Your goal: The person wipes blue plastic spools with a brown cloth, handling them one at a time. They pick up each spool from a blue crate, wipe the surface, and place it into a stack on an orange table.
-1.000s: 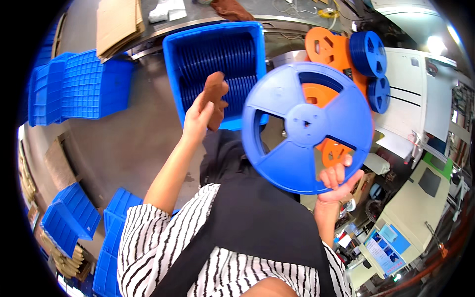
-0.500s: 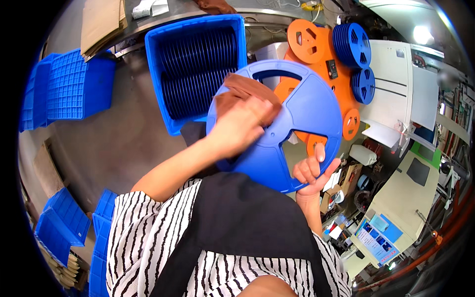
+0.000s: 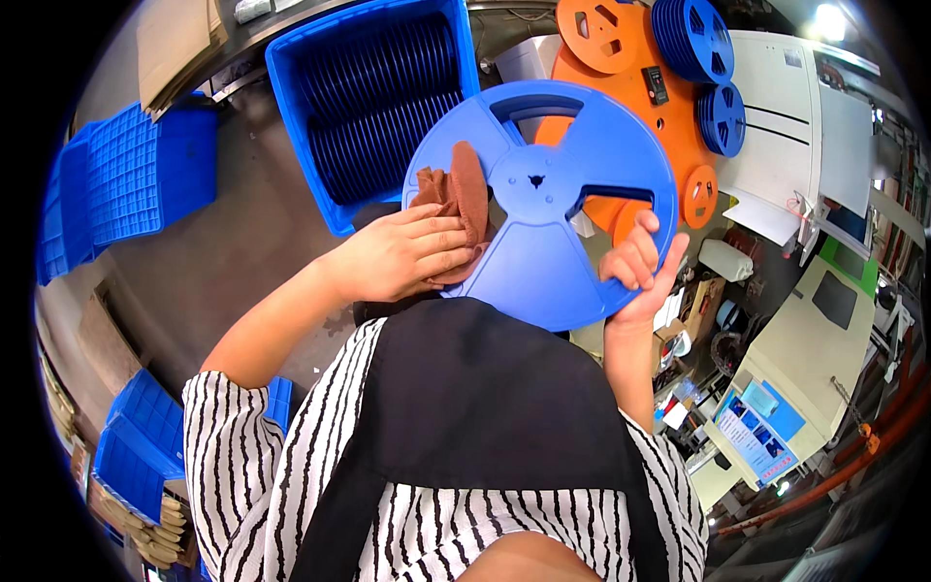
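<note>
A large blue plastic reel with cut-out windows is held up in front of my chest, its flat face toward me. My right hand grips its right rim, with fingers curled through a window and the thumb or a finger along the outer edge. At the reel's left side my left hand is closed on a brown cloth, which lies against the reel's face and edge. Part of the cloth is bunched up above my fingers.
Beyond the reel stands a blue crate packed with rows of dark blue reels. An orange stand holds orange and blue reels at the far right. Blue crates stand at the left, cardboard sheets behind them, a white cabinet at the right.
My left hand has moved the cloth from the upper middle of the reel down to its left edge. The reel's hub is now uncovered. My right hand keeps its grip.
</note>
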Action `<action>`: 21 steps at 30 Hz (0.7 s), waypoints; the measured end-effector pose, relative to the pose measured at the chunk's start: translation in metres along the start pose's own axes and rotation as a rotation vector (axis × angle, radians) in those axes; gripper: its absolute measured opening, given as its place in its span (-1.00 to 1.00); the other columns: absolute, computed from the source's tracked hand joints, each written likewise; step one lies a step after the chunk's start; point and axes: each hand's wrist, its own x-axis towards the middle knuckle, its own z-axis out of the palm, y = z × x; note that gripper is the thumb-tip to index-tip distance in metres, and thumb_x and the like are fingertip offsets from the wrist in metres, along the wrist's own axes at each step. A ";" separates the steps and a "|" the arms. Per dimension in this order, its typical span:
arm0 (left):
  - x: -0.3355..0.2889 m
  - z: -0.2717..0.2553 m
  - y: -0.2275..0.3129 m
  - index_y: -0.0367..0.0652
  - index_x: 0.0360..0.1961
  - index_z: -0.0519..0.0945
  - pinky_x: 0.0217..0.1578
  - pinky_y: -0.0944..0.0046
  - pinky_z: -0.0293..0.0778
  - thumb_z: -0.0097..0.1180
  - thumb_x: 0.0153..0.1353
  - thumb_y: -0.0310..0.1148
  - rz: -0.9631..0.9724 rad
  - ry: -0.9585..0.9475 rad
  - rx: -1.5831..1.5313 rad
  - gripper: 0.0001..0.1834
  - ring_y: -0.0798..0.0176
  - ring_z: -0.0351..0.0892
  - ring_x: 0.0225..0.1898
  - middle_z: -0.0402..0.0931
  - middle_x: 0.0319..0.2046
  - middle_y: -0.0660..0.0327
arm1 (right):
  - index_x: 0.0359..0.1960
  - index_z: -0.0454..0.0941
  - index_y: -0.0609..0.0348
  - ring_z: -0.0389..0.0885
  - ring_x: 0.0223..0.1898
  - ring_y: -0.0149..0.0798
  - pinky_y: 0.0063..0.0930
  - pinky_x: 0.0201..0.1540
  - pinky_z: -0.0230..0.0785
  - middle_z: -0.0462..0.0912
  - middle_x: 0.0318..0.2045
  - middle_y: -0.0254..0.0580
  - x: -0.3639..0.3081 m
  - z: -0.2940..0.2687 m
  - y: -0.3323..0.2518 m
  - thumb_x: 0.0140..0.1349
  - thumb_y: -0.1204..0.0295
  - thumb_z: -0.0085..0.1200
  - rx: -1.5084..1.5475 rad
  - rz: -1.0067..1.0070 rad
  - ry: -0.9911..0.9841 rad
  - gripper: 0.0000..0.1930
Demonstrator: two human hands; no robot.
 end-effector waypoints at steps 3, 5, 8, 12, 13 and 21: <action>0.006 -0.002 -0.006 -0.16 -0.03 0.49 0.20 0.01 0.25 0.25 -0.01 -0.18 0.053 -0.023 0.059 -0.49 0.06 0.39 0.12 0.45 -0.02 0.14 | -0.09 0.31 0.23 0.16 -0.72 -0.56 -0.63 -0.60 0.04 0.14 -0.68 -0.47 0.011 0.009 -0.002 0.32 -0.03 -0.04 -0.024 0.006 0.029 -0.49; 0.007 -0.002 -0.009 -0.15 -0.06 0.48 0.19 0.02 0.26 0.26 -0.03 -0.15 0.067 -0.070 0.090 -0.49 0.07 0.40 0.10 0.45 -0.04 0.15 | -0.10 0.34 0.26 0.18 -0.69 -0.55 -0.63 -0.57 0.06 0.17 -0.64 -0.45 0.018 0.014 -0.003 0.33 -0.04 -0.07 -0.020 0.022 0.035 -0.48; 0.003 0.011 -0.013 -0.18 -0.10 0.46 0.16 0.11 0.31 0.16 0.06 -0.28 0.074 -0.007 0.184 -0.63 0.08 0.40 0.11 0.46 -0.05 0.14 | -0.05 0.37 0.31 0.21 -0.64 -0.52 -0.60 -0.56 0.08 0.18 -0.62 -0.43 0.028 0.020 -0.006 0.32 -0.08 -0.08 -0.018 0.037 0.088 -0.42; 0.000 0.018 -0.009 -0.20 -0.09 0.46 0.13 0.14 0.36 0.04 0.13 -0.41 -0.014 0.095 0.231 -0.71 0.06 0.40 0.13 0.46 -0.03 0.10 | 0.09 0.31 0.33 0.33 -0.47 -0.44 -0.58 -0.43 0.24 0.30 -0.50 -0.35 0.042 0.038 0.001 0.31 -0.08 -0.06 -0.272 -0.011 0.125 -0.35; -0.001 0.020 -0.007 -0.20 -0.08 0.46 0.12 0.13 0.37 0.05 0.12 -0.43 -0.063 0.126 0.185 -0.70 0.05 0.41 0.13 0.46 -0.02 0.09 | 0.11 0.31 0.32 0.40 -0.40 -0.38 -0.54 -0.38 0.28 0.38 -0.40 -0.30 0.042 0.040 0.003 0.30 -0.13 -0.12 -0.422 -0.053 0.193 -0.32; -0.037 0.005 -0.006 -0.27 0.09 0.38 -0.05 0.33 0.42 0.06 0.24 -0.52 -0.782 0.695 -1.270 -0.62 0.37 0.53 -0.12 0.55 -0.15 0.24 | 0.05 0.38 0.15 0.62 -0.40 -0.27 -0.58 -0.54 0.35 0.63 -0.22 -0.05 0.029 0.017 -0.023 0.41 -0.08 -0.29 -0.917 -0.118 0.289 -0.46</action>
